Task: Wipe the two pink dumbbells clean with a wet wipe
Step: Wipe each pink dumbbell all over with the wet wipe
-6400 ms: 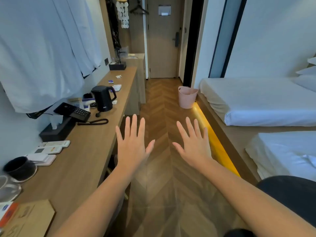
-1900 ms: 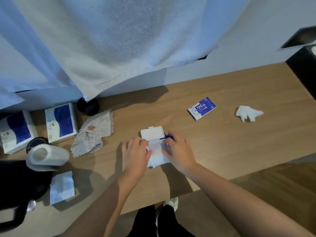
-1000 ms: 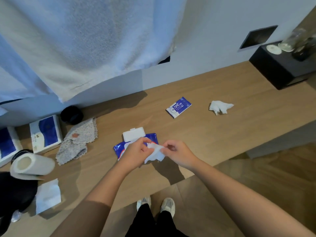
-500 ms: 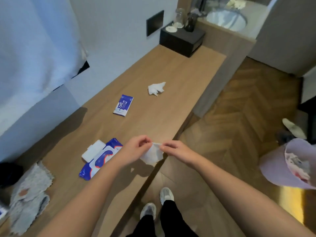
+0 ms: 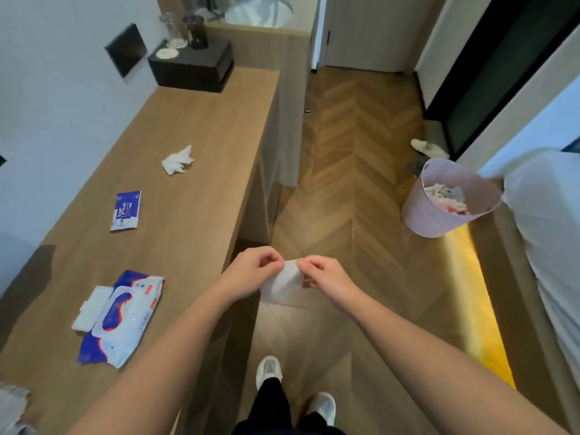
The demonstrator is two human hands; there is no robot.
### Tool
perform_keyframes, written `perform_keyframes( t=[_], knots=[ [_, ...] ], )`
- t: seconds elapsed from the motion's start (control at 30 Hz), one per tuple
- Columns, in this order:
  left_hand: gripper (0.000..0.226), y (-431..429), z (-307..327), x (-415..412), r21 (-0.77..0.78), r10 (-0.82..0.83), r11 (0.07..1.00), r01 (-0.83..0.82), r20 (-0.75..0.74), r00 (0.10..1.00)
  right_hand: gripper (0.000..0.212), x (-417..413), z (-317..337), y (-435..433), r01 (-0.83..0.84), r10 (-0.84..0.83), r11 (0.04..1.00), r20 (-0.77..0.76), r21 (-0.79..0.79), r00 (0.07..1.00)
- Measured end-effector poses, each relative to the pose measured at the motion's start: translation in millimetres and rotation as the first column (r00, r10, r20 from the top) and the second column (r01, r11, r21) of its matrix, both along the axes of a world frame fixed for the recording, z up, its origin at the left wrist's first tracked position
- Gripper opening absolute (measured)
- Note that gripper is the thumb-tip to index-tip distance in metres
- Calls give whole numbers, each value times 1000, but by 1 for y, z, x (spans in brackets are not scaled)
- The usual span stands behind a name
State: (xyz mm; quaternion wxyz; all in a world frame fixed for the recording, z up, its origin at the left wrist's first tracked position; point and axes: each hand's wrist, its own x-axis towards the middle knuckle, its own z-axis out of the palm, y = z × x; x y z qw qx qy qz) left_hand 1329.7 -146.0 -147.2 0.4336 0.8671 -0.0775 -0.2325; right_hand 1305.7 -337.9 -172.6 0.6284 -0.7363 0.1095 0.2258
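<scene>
The left hand (image 5: 251, 271) and the right hand (image 5: 323, 274) are holding a white wet wipe (image 5: 282, 285) between them, just off the front edge of the wooden surface (image 5: 194, 120) and above the herringbone floor (image 5: 345, 152). The fingers (image 5: 270, 257) of each hand are curling in and pinching the wipe's upper edge, one hand at each side, and the sheet is hanging down below them. A blue and white wet wipe pack (image 5: 125, 318) is lying flat toward the near end of the surface, its white lid flap standing open on the wall side. Further along, a small blue sachet (image 5: 126, 210) and a crumpled white tissue (image 5: 177, 160) are lying well apart. A black box (image 5: 191, 67) is sitting at the far end. A pink waste bin (image 5: 439, 215) is standing on the floor beside the bed (image 5: 549, 215).
</scene>
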Motion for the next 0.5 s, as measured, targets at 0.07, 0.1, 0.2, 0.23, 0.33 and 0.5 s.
perform_keyframes(
  t=[0.07, 0.1, 0.2, 0.23, 0.33, 0.5],
  knots=[
    [9, -30, -3, -9, -11, -1, 1000, 0, -78, 997, 34, -18, -1, -27, 116, -114, 993, 47, -35, 992],
    [11, -45, -5, -13, -24, -4, 1000, 1, -121, 993, 31, -28, -1, -41, 172, -168, 984, 77, -53, 983],
    [15, -94, -10, -26, -109, 45, 991, -82, -305, 951, 33, -57, -2, -79, 329, -316, 938, 125, -107, 941],
    [16, -111, -10, -30, -150, 75, 978, -142, -380, 922, 34, -67, -3, -92, 383, -369, 916, 125, -120, 921],
    [22, -161, -14, -39, -202, 111, 950, -240, -498, 860, 35, -97, -7, -125, 525, -516, 838, 100, -147, 851],
    [16, -250, -26, -50, -121, -116, 988, 91, -218, 969, 37, -138, -11, -165, 772, -780, 606, 49, -191, 624]
  ],
)
